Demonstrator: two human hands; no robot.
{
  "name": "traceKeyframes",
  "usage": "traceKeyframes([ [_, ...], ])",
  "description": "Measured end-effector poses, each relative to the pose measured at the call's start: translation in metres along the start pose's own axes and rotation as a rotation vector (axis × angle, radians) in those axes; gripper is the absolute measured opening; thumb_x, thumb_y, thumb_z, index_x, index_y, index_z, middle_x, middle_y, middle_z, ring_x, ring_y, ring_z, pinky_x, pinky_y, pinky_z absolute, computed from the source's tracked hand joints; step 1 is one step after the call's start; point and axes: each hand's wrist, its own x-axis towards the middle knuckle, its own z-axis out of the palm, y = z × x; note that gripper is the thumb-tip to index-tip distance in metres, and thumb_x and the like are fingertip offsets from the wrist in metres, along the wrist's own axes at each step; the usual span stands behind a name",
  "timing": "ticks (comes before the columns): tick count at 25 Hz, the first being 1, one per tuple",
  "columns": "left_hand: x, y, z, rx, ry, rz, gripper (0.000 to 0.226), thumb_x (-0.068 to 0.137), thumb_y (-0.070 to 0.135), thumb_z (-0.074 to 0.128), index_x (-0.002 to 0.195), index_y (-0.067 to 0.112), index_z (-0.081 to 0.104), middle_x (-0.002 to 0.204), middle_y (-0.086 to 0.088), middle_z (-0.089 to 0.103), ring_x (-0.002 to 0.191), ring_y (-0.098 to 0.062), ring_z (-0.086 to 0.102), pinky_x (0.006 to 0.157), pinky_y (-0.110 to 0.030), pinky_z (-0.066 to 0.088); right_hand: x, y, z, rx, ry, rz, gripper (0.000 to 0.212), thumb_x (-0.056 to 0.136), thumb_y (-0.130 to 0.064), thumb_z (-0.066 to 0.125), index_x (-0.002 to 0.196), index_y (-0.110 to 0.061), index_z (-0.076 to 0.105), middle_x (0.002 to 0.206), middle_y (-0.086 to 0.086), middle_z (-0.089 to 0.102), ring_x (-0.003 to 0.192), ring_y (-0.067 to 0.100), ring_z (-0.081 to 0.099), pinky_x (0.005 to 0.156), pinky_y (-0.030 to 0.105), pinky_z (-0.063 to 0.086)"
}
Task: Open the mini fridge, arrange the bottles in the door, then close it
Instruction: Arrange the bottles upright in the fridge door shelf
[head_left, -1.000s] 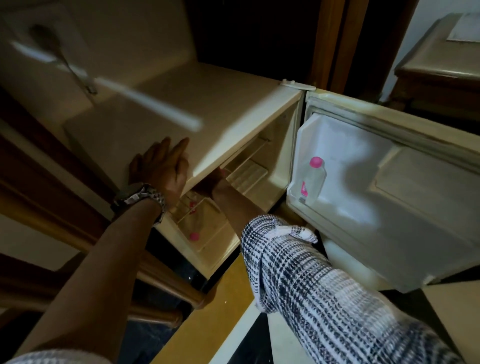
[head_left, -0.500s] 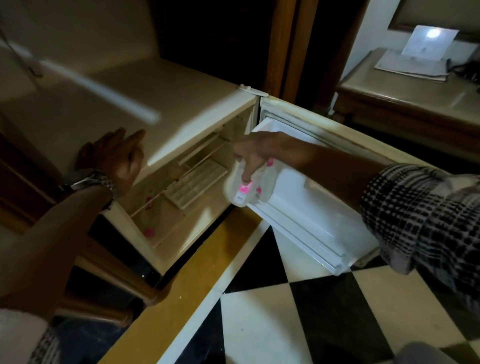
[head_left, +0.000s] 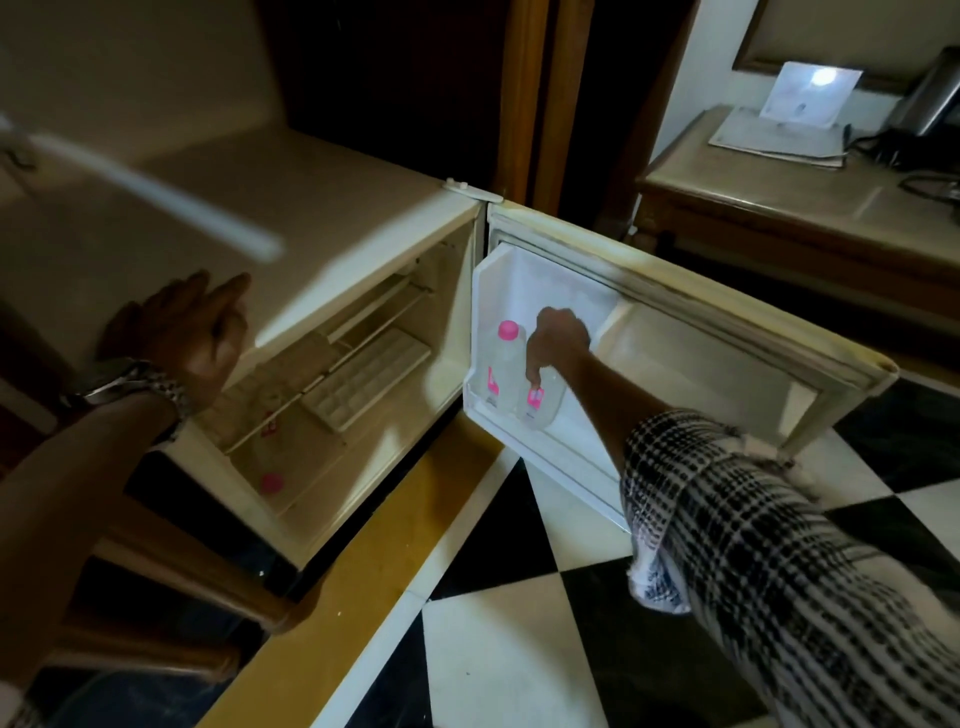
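The cream mini fridge (head_left: 363, 218) stands open, its door (head_left: 701, 332) swung out to the right. In the door's bottom shelf (head_left: 514, 431) a clear bottle with a pink cap (head_left: 503, 364) stands upright. Right beside it is a second clear bottle (head_left: 543, 402), and my right hand (head_left: 558, 340) is closed over its top, hiding the cap. My left hand (head_left: 182, 332), with a wristwatch, lies flat with fingers spread on the fridge's top front edge. Another pink-capped bottle (head_left: 269, 480) lies inside the fridge on the lower level.
An ice tray (head_left: 366, 379) rests on the wire shelf inside the fridge. A wooden desk (head_left: 810, 208) with papers and cables stands at the back right. Black-and-white floor tiles (head_left: 519, 649) and a yellow strip (head_left: 363, 571) lie below the door. Wooden furniture rails sit at the lower left.
My right hand has carried a bottle from the fridge interior to the door shelf and set it beside the first bottle. My left hand stays on the fridge top.
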Motion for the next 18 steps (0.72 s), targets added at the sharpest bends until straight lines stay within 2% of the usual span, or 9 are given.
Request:
traceKeyframes([
  [1, 0.000, 0.000, 0.000, -0.004, 0.002, -0.001, 0.052, 0.099, 0.035, 0.031, 0.151, 0.036, 0.030, 0.162, -0.008, 0.028, 0.148, -0.031, 0.025, 0.117, -0.055, 0.020, -0.002, 0.003, 0.013, 0.078, 0.023, 0.023, 0.063, 0.052, -0.016, 0.093, 0.108, -0.005, 0.064, 0.113, 0.011, 0.066, 0.107, 0.028, 0.067, 0.082, 0.028, 0.053],
  [3, 0.001, 0.001, 0.000, -0.001, 0.005, -0.001, 0.052, 0.100, 0.035, 0.031, 0.151, 0.036, 0.030, 0.162, -0.008, 0.028, 0.148, -0.030, 0.025, 0.117, -0.054, 0.021, -0.007, 0.008, 0.043, 0.226, 0.122, 0.051, 0.050, 0.069, -0.019, 0.086, 0.110, -0.005, 0.061, 0.115, 0.010, 0.064, 0.112, 0.026, 0.064, 0.093, 0.029, 0.052],
  [5, 0.002, 0.001, -0.001, -0.001, 0.003, 0.001, 0.052, 0.100, 0.034, 0.032, 0.151, 0.035, 0.031, 0.162, -0.009, 0.028, 0.149, -0.030, 0.025, 0.118, -0.053, 0.021, -0.013, 0.007, 0.067, 0.455, 0.265, 0.079, 0.040, 0.076, -0.011, 0.078, 0.111, -0.004, 0.059, 0.118, 0.011, 0.061, 0.115, 0.027, 0.060, 0.098, 0.029, 0.050],
  [7, 0.002, 0.000, -0.001, 0.003, 0.008, 0.007, 0.051, 0.100, 0.033, 0.033, 0.151, 0.033, 0.032, 0.161, -0.010, 0.029, 0.148, -0.031, 0.026, 0.118, -0.053, 0.022, -0.015, 0.009, 0.078, 0.663, 0.331, 0.090, 0.040, 0.074, -0.002, 0.074, 0.110, -0.006, 0.058, 0.118, 0.009, 0.060, 0.109, 0.026, 0.059, 0.090, 0.027, 0.049],
  [9, 0.001, 0.000, 0.000, 0.009, 0.013, 0.021, 0.051, 0.100, 0.035, 0.030, 0.151, 0.032, 0.033, 0.161, -0.012, 0.030, 0.148, -0.032, 0.027, 0.117, -0.053, 0.022, -0.017, 0.016, 0.084, 0.808, 0.308, 0.066, 0.047, 0.074, 0.001, 0.072, 0.115, -0.010, 0.053, 0.121, 0.007, 0.056, 0.102, 0.023, 0.057, 0.084, 0.026, 0.047],
  [11, 0.000, -0.002, -0.002, 0.008, -0.002, 0.028, 0.058, 0.094, 0.041, 0.025, 0.151, 0.032, 0.033, 0.160, -0.012, 0.031, 0.147, -0.033, 0.028, 0.117, -0.054, 0.023, -0.018, 0.023, 0.089, 0.767, 0.362, -0.047, 0.048, 0.072, 0.005, 0.074, 0.114, -0.006, 0.053, 0.121, 0.008, 0.055, 0.104, 0.024, 0.058, 0.085, 0.028, 0.048],
  [14, 0.002, -0.003, -0.001, 0.015, -0.020, 0.026, 0.062, 0.091, 0.046, 0.020, 0.151, 0.035, 0.032, 0.161, -0.010, 0.030, 0.147, -0.032, 0.028, 0.118, -0.054, 0.022, -0.020, 0.028, 0.094, 0.633, 0.448, -0.147, 0.052, 0.068, 0.006, 0.077, 0.115, -0.002, 0.055, 0.120, 0.012, 0.057, 0.117, 0.026, 0.056, 0.095, 0.026, 0.045],
  [16, 0.004, -0.004, 0.002, 0.015, -0.018, 0.026, 0.056, 0.096, 0.044, 0.023, 0.151, 0.036, 0.032, 0.161, -0.008, 0.030, 0.148, -0.031, 0.027, 0.118, -0.054, 0.021, -0.020, 0.030, 0.094, 0.605, 0.432, -0.174, 0.061, 0.069, 0.002, 0.080, 0.124, -0.001, 0.052, 0.128, 0.013, 0.054, 0.127, 0.026, 0.050, 0.100, 0.022, 0.039],
  [18, 0.003, -0.005, 0.003, -0.010, -0.010, 0.012, 0.058, 0.094, 0.048, 0.023, 0.150, 0.037, 0.032, 0.161, -0.007, 0.030, 0.148, -0.031, 0.027, 0.119, -0.053, 0.019, -0.020, 0.033, 0.094, 0.590, 0.393, -0.190, 0.077, 0.072, -0.005, 0.083, 0.138, -0.001, 0.044, 0.141, 0.013, 0.049, 0.137, 0.026, 0.042, 0.108, 0.025, 0.036],
])
